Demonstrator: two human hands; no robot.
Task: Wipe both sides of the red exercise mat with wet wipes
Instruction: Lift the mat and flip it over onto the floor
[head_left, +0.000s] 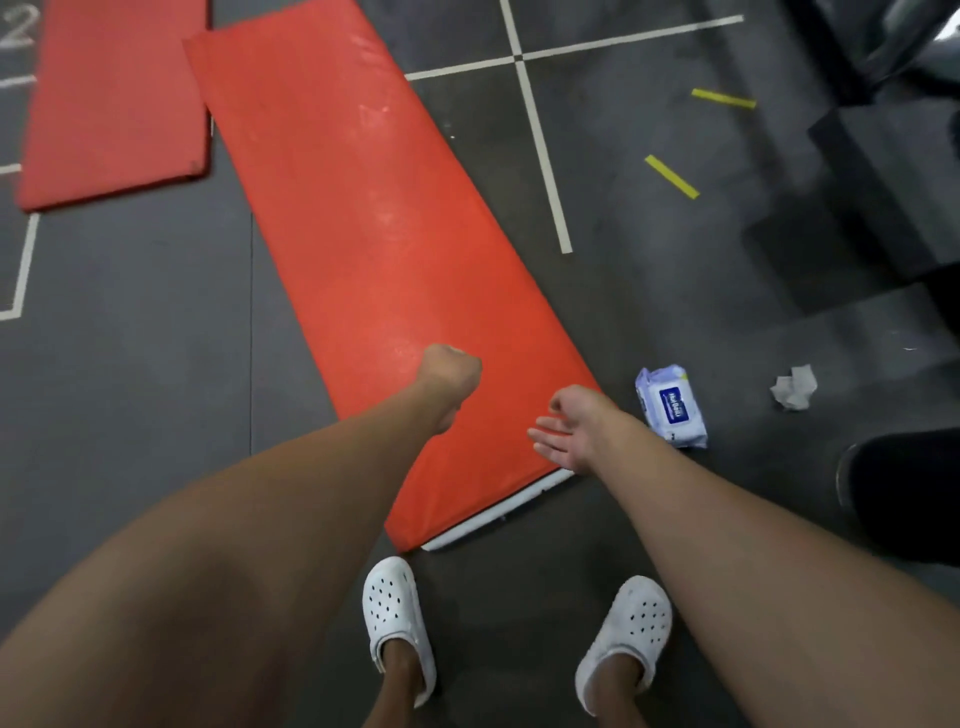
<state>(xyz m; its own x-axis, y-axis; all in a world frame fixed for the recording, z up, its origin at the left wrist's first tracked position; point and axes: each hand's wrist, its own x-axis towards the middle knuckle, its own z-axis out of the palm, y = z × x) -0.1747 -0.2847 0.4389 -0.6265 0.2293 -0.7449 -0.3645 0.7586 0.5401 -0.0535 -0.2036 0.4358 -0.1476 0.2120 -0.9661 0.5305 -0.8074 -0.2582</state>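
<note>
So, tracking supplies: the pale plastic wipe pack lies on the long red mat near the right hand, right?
No: head view shows the pale plastic wipe pack on the dark floor beside the long red mat, near the right hand.

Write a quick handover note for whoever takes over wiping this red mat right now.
Left hand: fisted above the red exercise mat, nothing visible in it.
Right hand: open over the mat's near right corner.
Wet wipes pack lies on the floor right of the mat; a crumpled wipe farther right.
Top side shows streaks, likely wiped.
To do: probably flip it, wipe the underside.
</note>
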